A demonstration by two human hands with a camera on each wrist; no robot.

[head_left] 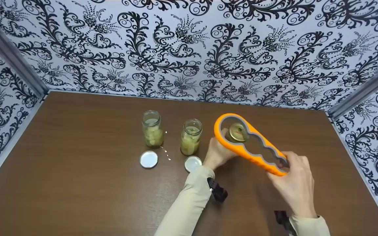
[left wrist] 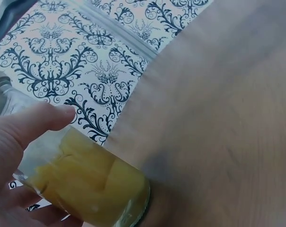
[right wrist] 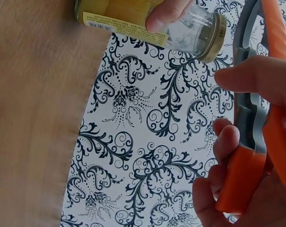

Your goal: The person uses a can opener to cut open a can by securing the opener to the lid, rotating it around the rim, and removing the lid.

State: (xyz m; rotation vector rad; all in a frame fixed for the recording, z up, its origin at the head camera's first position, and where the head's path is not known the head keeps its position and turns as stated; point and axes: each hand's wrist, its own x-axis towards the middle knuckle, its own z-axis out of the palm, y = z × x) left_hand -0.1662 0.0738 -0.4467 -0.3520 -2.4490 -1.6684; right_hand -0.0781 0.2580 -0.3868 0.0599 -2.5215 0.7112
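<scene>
My left hand (head_left: 220, 151) grips a glass jar (left wrist: 93, 177) that has a gold lid (head_left: 238, 132) on it. Yellow pieces fill the lower part of this jar, and a label (right wrist: 124, 29) with a barcode shows in the right wrist view. In my right hand (head_left: 295, 183) is an orange jar opener (head_left: 241, 151) with a grey scalloped inner edge, held by its narrow end. From the head view, the opener's wide loop overlaps the gold lid; in the right wrist view the opener stands apart from the lid.
Two lidless jars with pale pieces in liquid, a left one (head_left: 153, 132) and a middle one (head_left: 190, 139), stand on the brown table (head_left: 87, 170). Near them lie two white-sided lids, one left (head_left: 149, 159) and one right (head_left: 193, 163). Small drops dot the wood. Patterned walls (head_left: 176, 59) enclose the table.
</scene>
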